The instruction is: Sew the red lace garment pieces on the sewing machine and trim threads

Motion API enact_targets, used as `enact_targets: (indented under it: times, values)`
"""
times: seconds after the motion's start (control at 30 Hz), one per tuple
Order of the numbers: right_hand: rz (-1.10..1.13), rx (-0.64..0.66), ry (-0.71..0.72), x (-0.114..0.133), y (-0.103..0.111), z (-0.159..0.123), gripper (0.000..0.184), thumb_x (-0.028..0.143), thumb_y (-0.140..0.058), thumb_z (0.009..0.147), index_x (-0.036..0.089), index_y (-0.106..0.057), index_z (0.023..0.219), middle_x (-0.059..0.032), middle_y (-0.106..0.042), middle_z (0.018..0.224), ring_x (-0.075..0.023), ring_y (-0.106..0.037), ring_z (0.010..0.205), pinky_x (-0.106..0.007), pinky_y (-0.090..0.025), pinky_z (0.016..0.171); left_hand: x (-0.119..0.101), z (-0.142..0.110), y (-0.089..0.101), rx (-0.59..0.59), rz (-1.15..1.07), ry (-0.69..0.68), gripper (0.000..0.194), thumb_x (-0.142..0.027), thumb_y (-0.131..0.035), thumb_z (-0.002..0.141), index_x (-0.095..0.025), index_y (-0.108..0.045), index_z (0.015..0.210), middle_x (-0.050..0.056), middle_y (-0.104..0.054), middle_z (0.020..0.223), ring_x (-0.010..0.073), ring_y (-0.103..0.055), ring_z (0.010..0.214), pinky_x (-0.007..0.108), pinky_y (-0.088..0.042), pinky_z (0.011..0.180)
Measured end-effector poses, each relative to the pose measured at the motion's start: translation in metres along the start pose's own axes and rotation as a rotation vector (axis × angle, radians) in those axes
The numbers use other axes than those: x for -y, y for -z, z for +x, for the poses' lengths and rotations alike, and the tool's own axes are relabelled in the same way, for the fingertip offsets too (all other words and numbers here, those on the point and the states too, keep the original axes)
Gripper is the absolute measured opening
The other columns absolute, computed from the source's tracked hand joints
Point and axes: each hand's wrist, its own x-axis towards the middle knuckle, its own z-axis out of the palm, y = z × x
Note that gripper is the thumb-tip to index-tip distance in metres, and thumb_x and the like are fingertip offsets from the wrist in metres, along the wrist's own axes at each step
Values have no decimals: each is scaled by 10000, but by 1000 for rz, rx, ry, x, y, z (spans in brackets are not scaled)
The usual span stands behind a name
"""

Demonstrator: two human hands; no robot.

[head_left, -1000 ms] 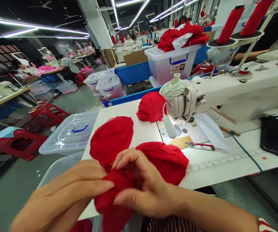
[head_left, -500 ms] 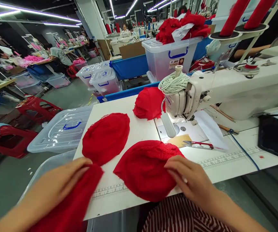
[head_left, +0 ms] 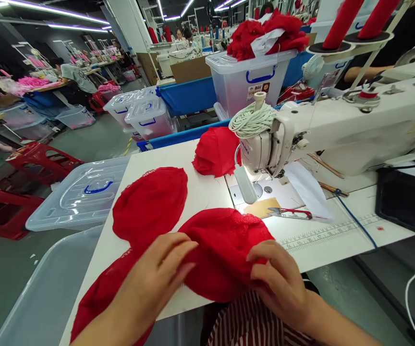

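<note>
A red bra cup [head_left: 222, 250] with a lace edge lies across the table's front edge. My right hand [head_left: 277, 274] pinches its right edge between thumb and fingers. My left hand [head_left: 164, 269] is at the cup's left edge, fingers bent over the fabric, which is creased between the hands. Under my left wrist lies a second red lace-edged piece [head_left: 101, 290], partly hidden by the forearm. Beyond it, another red cup [head_left: 152, 202] rests flat on the table. More red fabric [head_left: 216, 151] sits left of the sewing machine head [head_left: 261, 149].
Red-handled thread snips [head_left: 290, 213] lie on tan card [head_left: 263, 207] near the needle area. To the right is a dark phone-like slab [head_left: 402, 199]. Lidded plastic boxes [head_left: 81, 187] stand left of the table [head_left: 207, 194]. A box [head_left: 250, 79] heaped with red fabric stands behind.
My left hand has let go of its red piece, now lying at the left, and moved right onto the cup's left edge. My right hand stays at its right edge.
</note>
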Motion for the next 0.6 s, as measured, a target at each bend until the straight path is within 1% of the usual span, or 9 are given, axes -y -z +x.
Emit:
enact_targets:
  times: [0.03,0.1,0.13,0.2,0.27,0.33,0.43,0.53,0.6]
  values:
    - [27,16,11,2,-2,-2,215,-5,-451,787,205,-484,812,-55,-568,868,-150,-536,724,-265,-459,604,-6,5,-8,-16,-14,-59,216,-175,-460,910,-216,-552,1101,68,-617,1044,178,-612,953,286,-526,816]
    - [65,19,-68,2,-6,-6,204,11,-456,776,210,-475,813,-58,-579,899,-153,-567,755,-263,-480,621,-14,15,-24,-52,5,-115,196,-136,-460,899,-190,-573,1050,81,-627,1033,193,-615,956,314,-534,820]
    - [79,8,-158,1,-7,-8,193,28,-476,767,216,-466,812,-58,-589,922,-157,-585,783,-264,-492,637,-16,20,-31,-52,7,-105,184,-131,-461,894,-180,-583,1023,86,-630,1026,201,-617,949,328,-537,812]
    - [119,20,-414,-3,-6,-9,173,86,-528,756,226,-471,839,-50,-610,944,-163,-608,799,-260,-509,630,-15,28,-40,-22,-28,-40,163,-141,-453,892,-170,-596,964,88,-629,1017,208,-615,931,344,-534,803]
    - [204,72,-668,-8,-2,-8,187,162,-579,754,231,-502,909,-42,-625,934,-162,-612,786,-256,-523,614,-10,35,-42,38,-106,35,158,-164,-439,896,-178,-596,895,73,-629,983,202,-610,897,343,-525,793]
    - [334,95,-818,-13,5,-4,260,229,-607,759,231,-517,1003,-48,-630,962,-155,-610,803,-273,-544,677,-5,41,-40,97,-172,98,170,-198,-422,902,-194,-586,859,55,-634,940,201,-605,871,347,-515,786]
    - [526,39,-894,-20,13,0,321,312,-593,794,230,-486,1085,-81,-605,1102,-151,-622,896,-319,-538,824,4,50,-34,179,-242,192,195,-259,-391,916,-219,-579,886,32,-632,900,198,-602,841,340,-504,770]
    - [656,-6,-953,-23,17,2,319,388,-527,851,221,-458,1114,-112,-596,1147,-168,-645,929,-357,-537,843,11,57,-33,234,-249,255,232,-281,-350,924,-234,-576,937,35,-627,921,210,-601,874,355,-492,794]
    - [707,-4,-1002,-22,17,3,317,404,-498,876,213,-456,1126,-128,-610,1144,-188,-644,966,-393,-528,859,12,61,-34,259,-235,257,248,-264,-334,913,-235,-577,953,47,-622,948,224,-598,902,376,-487,811]
